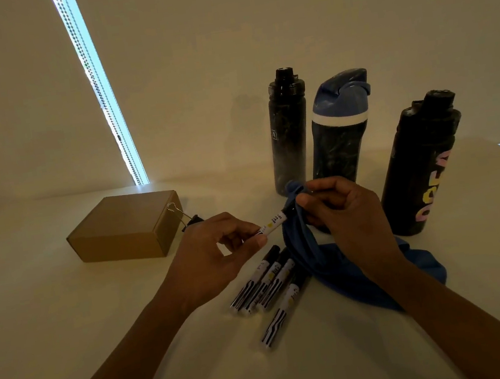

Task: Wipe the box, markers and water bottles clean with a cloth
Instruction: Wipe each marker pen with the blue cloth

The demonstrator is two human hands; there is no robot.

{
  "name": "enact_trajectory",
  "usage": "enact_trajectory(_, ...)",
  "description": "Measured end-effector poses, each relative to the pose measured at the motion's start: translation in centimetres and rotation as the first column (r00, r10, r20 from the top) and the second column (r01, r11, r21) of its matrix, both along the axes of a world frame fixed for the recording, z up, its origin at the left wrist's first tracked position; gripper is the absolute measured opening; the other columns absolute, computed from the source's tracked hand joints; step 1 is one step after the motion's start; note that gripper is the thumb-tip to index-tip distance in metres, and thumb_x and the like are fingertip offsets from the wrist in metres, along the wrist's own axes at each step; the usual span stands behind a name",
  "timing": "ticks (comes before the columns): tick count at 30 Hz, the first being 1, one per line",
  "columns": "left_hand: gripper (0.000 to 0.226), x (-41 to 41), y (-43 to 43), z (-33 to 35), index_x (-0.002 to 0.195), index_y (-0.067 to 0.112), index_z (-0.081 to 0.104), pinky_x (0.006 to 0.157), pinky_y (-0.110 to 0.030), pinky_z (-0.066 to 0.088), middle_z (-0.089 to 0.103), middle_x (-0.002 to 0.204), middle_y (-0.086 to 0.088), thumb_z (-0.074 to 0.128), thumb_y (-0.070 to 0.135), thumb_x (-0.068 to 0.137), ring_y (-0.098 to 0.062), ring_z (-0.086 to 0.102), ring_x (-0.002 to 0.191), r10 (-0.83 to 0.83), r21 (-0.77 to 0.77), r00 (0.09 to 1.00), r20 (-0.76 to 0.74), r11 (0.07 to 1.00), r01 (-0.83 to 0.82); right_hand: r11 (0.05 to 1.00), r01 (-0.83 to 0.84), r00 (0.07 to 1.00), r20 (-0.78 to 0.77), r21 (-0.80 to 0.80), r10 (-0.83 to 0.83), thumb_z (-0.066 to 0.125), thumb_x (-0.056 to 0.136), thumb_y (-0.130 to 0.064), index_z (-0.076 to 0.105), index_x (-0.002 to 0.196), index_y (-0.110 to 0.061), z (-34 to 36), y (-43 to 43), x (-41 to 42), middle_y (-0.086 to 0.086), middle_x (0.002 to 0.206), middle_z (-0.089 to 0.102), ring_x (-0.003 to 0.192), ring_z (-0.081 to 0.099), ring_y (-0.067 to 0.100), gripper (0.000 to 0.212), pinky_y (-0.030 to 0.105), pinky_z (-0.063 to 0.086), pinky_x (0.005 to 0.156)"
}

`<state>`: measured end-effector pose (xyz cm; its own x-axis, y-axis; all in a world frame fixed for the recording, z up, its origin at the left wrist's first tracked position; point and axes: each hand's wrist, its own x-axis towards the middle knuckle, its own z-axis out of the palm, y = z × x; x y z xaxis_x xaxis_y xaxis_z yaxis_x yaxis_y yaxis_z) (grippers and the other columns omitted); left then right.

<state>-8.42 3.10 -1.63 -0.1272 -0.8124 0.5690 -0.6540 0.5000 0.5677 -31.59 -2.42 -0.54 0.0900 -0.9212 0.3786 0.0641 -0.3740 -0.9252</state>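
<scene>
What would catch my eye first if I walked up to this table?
Probably the two hands at centre: the left hand pinches a white-and-black marker pen while the right hand grips a blue cloth round its far end. Behind stand three tall dark water bottles, and a brown cardboard box sits left.

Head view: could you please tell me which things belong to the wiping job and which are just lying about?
Job: blue cloth, held marker, four loose markers, cardboard box, slim black bottle, blue-lidded bottle, lettered bottle.
Lying about: binder clip beside the box.
</scene>
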Motion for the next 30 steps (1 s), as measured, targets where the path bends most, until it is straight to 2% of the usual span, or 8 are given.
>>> enact_trajectory(5,0.015,0.5,-0.1,0.1,0.102,0.027,0.081,0.071,-0.034,0.058,0.071,0.087,0.013,0.079,0.037,0.091,-0.016,0.068,0.077,0.044,-0.064,0.999,0.028,0.997,-0.042,0.996,-0.084,0.996,-0.037,0.036,0.085,0.057,0.099,-0.013,0.070,0.110,-0.012,-0.1,-0.3,-0.3,0.002,0.099,0.076,0.095,0.073,0.016,0.017,0.022,0.057,0.078)
enact_trajectory(11,0.013,0.6,-0.1,0.3,0.103,0.023,0.081,0.070,-0.028,0.054,0.069,0.088,0.012,0.079,0.032,0.093,-0.015,0.065,0.074,0.046,-0.148,0.995,0.086,0.988,-0.033,0.995,-0.079,0.996,-0.038,0.055,0.081,0.077,0.084,-0.018,0.074,0.108,-0.017,0.3,-0.3,-0.6,-0.002,0.097,0.077,0.094,0.073,0.013,0.025,0.020,0.057,0.077)
enact_trajectory(14,0.014,0.4,0.0,0.2,0.104,0.022,0.081,0.069,-0.028,0.054,0.068,0.089,0.012,0.080,0.030,0.093,-0.014,0.064,0.075,0.025,-0.167,0.994,0.103,0.986,-0.007,0.997,-0.065,0.997,-0.044,0.044,0.067,0.081,0.079,-0.016,0.071,0.106,-0.012,0.1,-0.2,-0.2,0.002,0.093,0.077,0.082,0.074,0.018,0.029,0.020,0.057,0.070)
enact_trajectory(17,0.015,0.2,0.1,0.0,0.105,0.021,0.080,0.069,-0.029,0.054,0.067,0.090,0.012,0.080,0.029,0.093,-0.015,0.064,0.077,0.001,-0.169,0.992,0.123,0.985,0.020,0.997,-0.051,0.996,-0.076,0.054,0.055,0.082,0.080,-0.020,0.066,0.108,-0.013,-0.4,-0.1,0.2,0.001,0.093,0.076,0.074,0.073,0.022,0.033,0.026,0.059,0.068)
enact_trajectory(21,0.017,0.1,0.0,-0.3,0.107,0.019,0.079,0.068,-0.032,0.055,0.066,0.092,0.012,0.080,0.028,0.093,-0.014,0.064,0.077,-0.016,-0.177,0.988,0.154,0.983,0.043,0.999,-0.043,0.985,-0.169,0.006,0.043,0.077,0.086,-0.028,0.070,0.105,-0.018,-0.7,-0.1,0.3,-0.002,0.092,0.077,0.082,0.074,0.017,0.022,0.038,0.061,0.078)
enact_trajectory(27,0.016,-0.2,0.1,0.1,0.106,0.019,0.080,0.069,-0.027,0.054,0.063,0.089,0.015,0.082,0.026,0.092,-0.015,0.063,0.076,-0.011,-0.205,0.993,0.117,0.978,0.035,0.995,0.038,0.970,-0.234,-0.094,-0.060,0.064,0.096,-0.031,0.071,0.103,-0.023,-0.6,-0.3,0.2,-0.007,0.091,0.076,0.083,0.074,0.009,0.013,0.040,0.061,0.082)
enact_trajectory(30,0.017,-0.2,0.1,-0.1,0.107,0.019,0.080,0.068,-0.027,0.053,0.061,0.089,0.017,0.082,0.026,0.091,-0.012,0.062,0.075,-0.005,-0.208,0.991,0.135,0.977,0.034,0.997,0.021,0.973,-0.228,-0.079,-0.039,0.070,0.092,-0.034,0.070,0.105,-0.024,-1.0,-0.2,0.3,-0.007,0.094,0.076,0.087,0.073,0.010,0.016,0.040,0.060,0.083)
